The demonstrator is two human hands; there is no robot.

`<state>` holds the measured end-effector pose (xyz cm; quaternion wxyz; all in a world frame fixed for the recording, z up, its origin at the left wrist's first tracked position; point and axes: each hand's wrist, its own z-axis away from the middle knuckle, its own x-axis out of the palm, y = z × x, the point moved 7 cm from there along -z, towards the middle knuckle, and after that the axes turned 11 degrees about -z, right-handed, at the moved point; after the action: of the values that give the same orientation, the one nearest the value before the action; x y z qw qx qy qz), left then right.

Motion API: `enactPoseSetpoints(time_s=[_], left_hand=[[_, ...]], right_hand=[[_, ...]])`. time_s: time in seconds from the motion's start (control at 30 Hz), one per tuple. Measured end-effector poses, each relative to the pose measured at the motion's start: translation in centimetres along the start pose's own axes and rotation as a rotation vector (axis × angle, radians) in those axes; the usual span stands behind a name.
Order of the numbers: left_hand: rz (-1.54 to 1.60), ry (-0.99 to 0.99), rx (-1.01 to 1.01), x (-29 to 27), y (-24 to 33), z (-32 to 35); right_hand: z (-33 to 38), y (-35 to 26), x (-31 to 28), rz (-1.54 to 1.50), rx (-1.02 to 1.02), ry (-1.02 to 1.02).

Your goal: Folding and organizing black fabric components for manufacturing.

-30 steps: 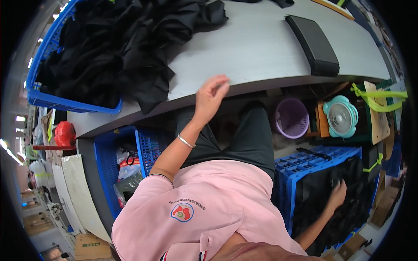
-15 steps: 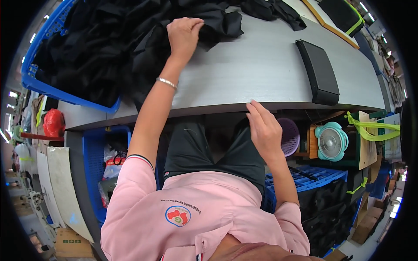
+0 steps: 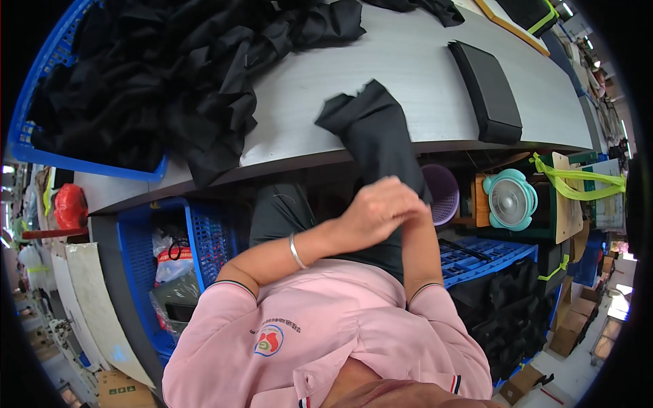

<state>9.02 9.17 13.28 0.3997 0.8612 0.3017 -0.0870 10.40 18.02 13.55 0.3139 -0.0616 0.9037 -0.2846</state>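
A piece of black cloth (image 3: 381, 132) hangs across the front edge of the grey table, its far end over the tabletop and its near end at my hands. My left hand (image 3: 382, 211) reaches across my body, fingers closed on that near end. My right forearm (image 3: 422, 251) comes up beside it. Cloth and my left hand hide my right hand, so its fingers do not show. At the far left, a heap of black cloth (image 3: 163, 81) fills a blue basket (image 3: 88, 163) and spills over the table.
A black flat-topped block (image 3: 486, 95) stands on the table (image 3: 292, 102) at right. Below the edge are a purple bin (image 3: 442, 194), a turquoise fan (image 3: 510, 199) and a blue crate (image 3: 486, 257) above more black cloth. Another blue basket (image 3: 156, 207) with bagged things sits lower left.
My left hand has come from the heap toward my body with the black cloth. My right hand, visible before at the table edge, is now covered. The view has shifted slightly.
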Motion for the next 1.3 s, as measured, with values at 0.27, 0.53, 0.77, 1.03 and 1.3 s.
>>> enactPoseSetpoints(time_s=[0.27,0.53,0.77,1.03,1.3], left_hand=[[-0.028,0.113,-0.133,-0.6,0.3,1.4],[-0.168,-0.008,-0.445,-1.4,-9.1,-1.8],[0.756,-0.028,-0.744,-0.1,-10.1,-1.8],[-0.273,0.315,-0.226,-2.1,-2.8,0.9],[0.288,-0.002,-0.397,1.6,-3.6,2.8]], right_hand=[[0.0,1.0,0.2,-0.175,0.182,0.015],[1.9,0.9,-0.4,-0.365,0.361,0.019],[3.4,0.8,-0.9,-0.503,0.575,0.086],[2.1,3.6,-2.8,-0.108,0.092,0.083],[3.6,9.2,-0.9,-0.21,0.542,0.148]])
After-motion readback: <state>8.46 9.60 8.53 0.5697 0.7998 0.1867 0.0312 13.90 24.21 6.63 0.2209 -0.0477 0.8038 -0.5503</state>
